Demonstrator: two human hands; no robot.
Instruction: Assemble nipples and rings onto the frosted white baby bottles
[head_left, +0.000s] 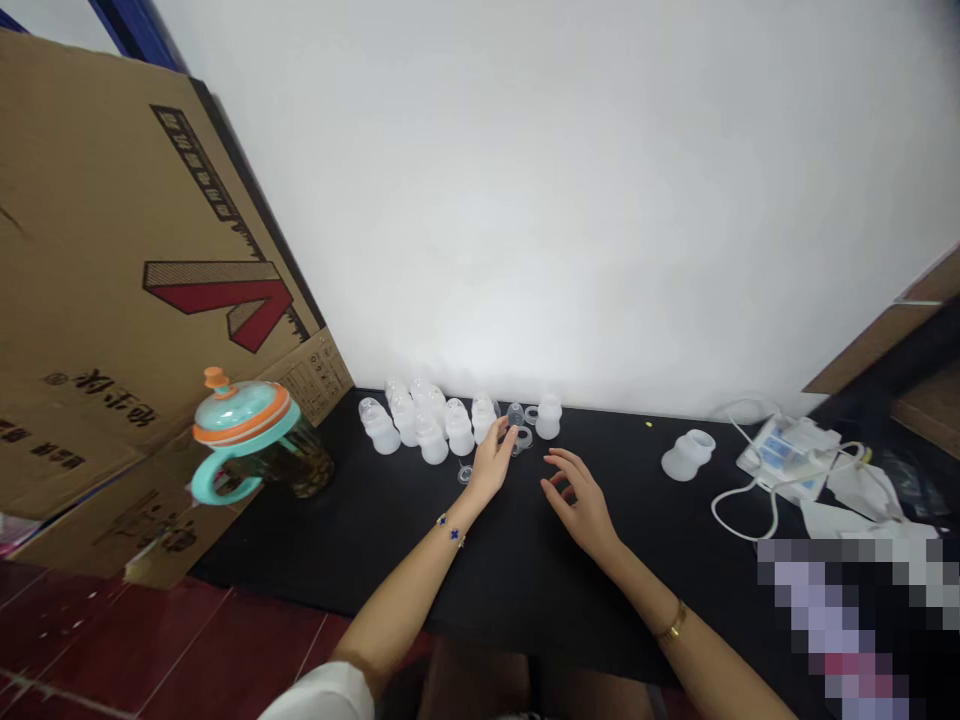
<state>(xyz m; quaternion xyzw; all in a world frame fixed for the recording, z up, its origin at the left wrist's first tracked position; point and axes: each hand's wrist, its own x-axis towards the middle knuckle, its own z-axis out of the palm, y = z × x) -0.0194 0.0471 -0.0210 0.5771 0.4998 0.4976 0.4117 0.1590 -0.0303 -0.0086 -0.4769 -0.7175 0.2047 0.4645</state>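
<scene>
My left hand [491, 465] is stretched out over the black table, fingers extended and slightly apart. Its fingertips are beside a small baby bottle [483, 420] and a clear ring-shaped part [523, 440]; whether they touch either is unclear. Behind them sits a clear bottle nipple [515, 413], close to an upright white bottle [549, 418]. Several frosted bottles with clear tops [433, 438] stand grouped to the left. Another small clear part [466, 473] lies below the group. My right hand [581, 505] hovers to the right with curved, spread fingers and holds nothing.
A turquoise-handled jug [244, 440] with an orange-trimmed lid stands at left by a large cardboard box [90, 250]. At right, an open-mouthed bottle [686, 457] tilts near a white cable [720, 515] and papers [840, 520]. A white wall [525, 200] closes off the table's back [480, 580].
</scene>
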